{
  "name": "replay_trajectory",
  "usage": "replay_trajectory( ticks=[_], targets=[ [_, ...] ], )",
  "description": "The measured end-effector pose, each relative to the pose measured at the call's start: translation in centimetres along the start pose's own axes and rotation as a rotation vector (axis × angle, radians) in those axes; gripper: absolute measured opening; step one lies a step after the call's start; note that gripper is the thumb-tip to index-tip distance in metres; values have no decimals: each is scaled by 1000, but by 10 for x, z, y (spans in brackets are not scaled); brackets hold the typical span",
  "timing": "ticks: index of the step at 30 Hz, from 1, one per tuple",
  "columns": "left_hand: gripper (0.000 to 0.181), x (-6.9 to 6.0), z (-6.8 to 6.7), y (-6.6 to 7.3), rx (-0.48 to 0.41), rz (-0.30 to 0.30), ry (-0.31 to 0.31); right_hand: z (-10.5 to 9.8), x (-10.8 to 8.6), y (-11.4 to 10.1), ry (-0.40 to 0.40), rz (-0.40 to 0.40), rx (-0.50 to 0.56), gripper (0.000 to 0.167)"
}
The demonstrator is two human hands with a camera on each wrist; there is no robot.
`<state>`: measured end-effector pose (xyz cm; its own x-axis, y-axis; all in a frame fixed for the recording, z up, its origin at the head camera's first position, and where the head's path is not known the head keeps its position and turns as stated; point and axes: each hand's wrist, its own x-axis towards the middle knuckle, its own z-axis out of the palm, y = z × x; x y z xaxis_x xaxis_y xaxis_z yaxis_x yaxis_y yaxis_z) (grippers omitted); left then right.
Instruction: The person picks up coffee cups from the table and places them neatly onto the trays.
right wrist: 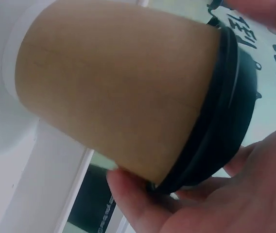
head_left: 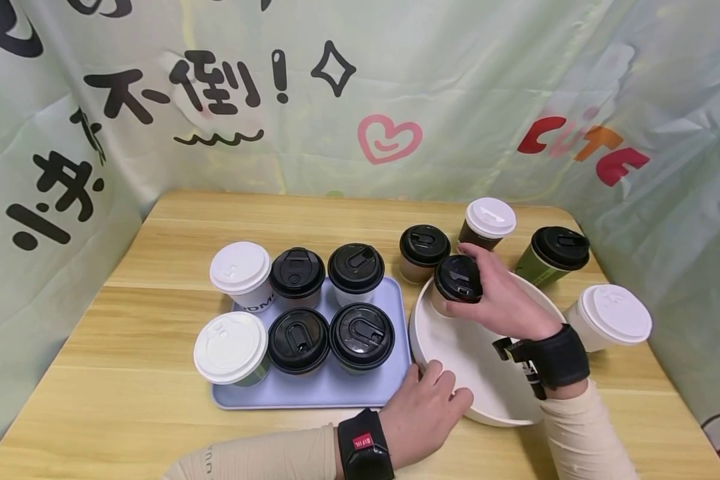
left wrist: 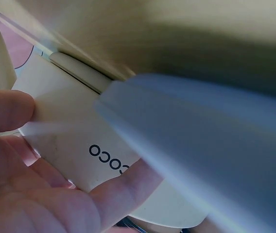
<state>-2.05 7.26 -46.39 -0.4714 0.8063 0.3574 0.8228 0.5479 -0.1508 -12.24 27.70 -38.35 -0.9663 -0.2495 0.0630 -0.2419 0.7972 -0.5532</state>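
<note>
My right hand [head_left: 507, 300] grips a brown paper coffee cup [right wrist: 113, 82] by its black lid [head_left: 459, 277]. The cup is over the back-left part of a round white tray [head_left: 486, 370]; whether its base touches the tray floor I cannot tell. Against the tray's front-left outer wall rests my left hand [head_left: 426, 417], its fingers touching the wall. Letters reading "coco" mark that wall [left wrist: 75, 126] in the left wrist view. Beside the tray, to the left, lies a blue rectangular tray [head_left: 312, 398] carrying several lidded cups.
Behind the round tray stand a black-lidded brown cup [head_left: 423, 247] and a white-lidded dark cup [head_left: 487, 223]. A green cup [head_left: 543, 260] and a white cup [head_left: 612, 317] stand along its right. White-lidded cups [head_left: 231, 347] occupy the blue tray's left side. Fabric [head_left: 312, 147] hangs behind the wooden table [head_left: 126, 333].
</note>
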Motion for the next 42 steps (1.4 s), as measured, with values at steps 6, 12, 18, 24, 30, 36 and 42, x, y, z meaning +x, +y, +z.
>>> replay_trajectory(
  ticks=[6, 12, 18, 24, 30, 36, 42],
  targets=[
    [5, 0, 0, 0, -3, 0, -4, -3, -1, -6, 117, -79, 3, 90],
    [4, 0, -2, -1, -21, 2, -27, -10, -5, -16, 281, -204, -46, 38],
    [4, 0, 0, 0, 2, 2, -18, -17, 4, -28, 303, -282, -84, 30],
    [4, -1, 1, 0, -9, -4, -44, -34, 32, -48, 145, -293, -142, 39],
    [4, 0, 0, -1, -58, 2, -100, -47, 64, -61, -52, -193, -220, 52],
    [5, 1, 0, -1, -67, 6, -100, -40, 94, -63, -200, -124, -298, 66],
    [5, 1, -1, -2, -71, 4, -98, -28, 116, -61, -309, -73, -382, 80]
  ],
)
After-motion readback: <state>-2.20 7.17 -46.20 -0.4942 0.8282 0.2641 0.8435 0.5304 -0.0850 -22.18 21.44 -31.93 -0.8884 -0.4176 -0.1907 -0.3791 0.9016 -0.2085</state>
